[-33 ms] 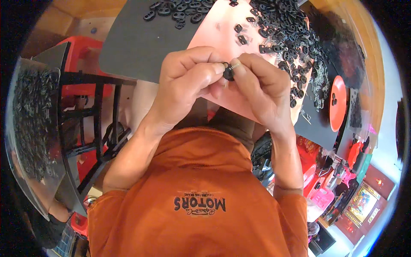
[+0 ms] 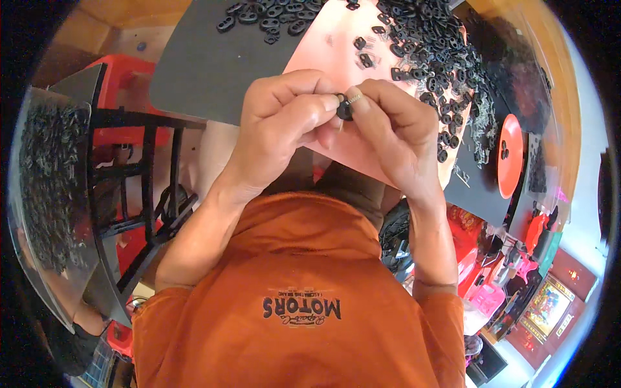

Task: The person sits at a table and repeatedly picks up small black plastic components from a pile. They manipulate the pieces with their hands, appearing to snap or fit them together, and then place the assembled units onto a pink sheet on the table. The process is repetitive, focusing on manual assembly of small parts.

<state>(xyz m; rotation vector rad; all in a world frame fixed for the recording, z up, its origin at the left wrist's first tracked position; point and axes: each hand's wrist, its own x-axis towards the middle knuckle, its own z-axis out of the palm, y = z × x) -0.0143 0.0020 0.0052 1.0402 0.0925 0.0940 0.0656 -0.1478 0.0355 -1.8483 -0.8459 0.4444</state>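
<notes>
Parts [image 2: 420,48], small, black and rounded, lie heaped over the far right of a pink sheet [image 2: 323,55]. One like them, the held part [image 2: 345,111], is up between the two hands, above the near side of the sheet. The left hand [image 2: 281,110] grips its left side between thumb and bent forefinger. The right hand [image 2: 398,123] pinches a pale ribbed piece, seemingly a spring [image 2: 354,99], against the held part's right side; the fingertips hide whether it is seated.

On the sheet, far of the hands, two loose parts [image 2: 363,53] lie just beside some thin clear bits. More clear bits [image 2: 480,129] spill along the right of the heap. Farther right is a red dish [image 2: 511,174] with a few small black pieces on it. The sheet rests on a dark board [image 2: 207,61]; at the board's far edge, left of the sheet, is a second group of parts [image 2: 278,16]. To the left are a black frame [image 2: 123,121], a red stool [image 2: 126,64] and a clear bin [image 2: 55,187] full of dark bits.
</notes>
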